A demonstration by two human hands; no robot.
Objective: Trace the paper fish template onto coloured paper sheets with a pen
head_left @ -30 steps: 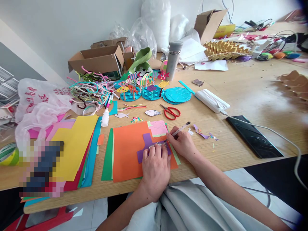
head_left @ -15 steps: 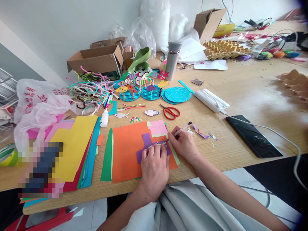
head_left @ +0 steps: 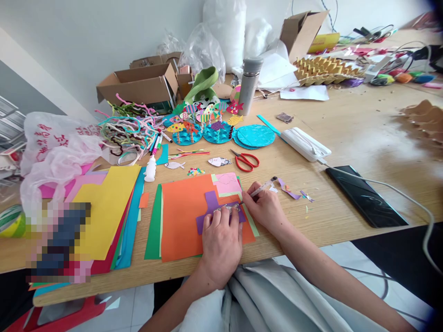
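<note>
My left hand lies palm down, its fingertips pressing a small white fish cut-out against a piece of purple paper. Those fingers rest flat rather than wrapped around anything, and they cover part of the cut-out. In my right hand a slim pen is pinched, its tip down at the right end of the cut-out. Under the purple piece is a stack of coloured sheets with orange paper on top. A pink piece with a faint fish outline sits at the stack's upper edge.
Red-handled scissors and another fish cut-out lie beyond the stack. Left are a glue bottle and yellow paper. Right are paper scraps, a phone and a white power bank. Blue discs stand behind.
The pen in my right hand has shifted slightly, its upper end now a little lower. My left hand stays pressed in about the same place.
</note>
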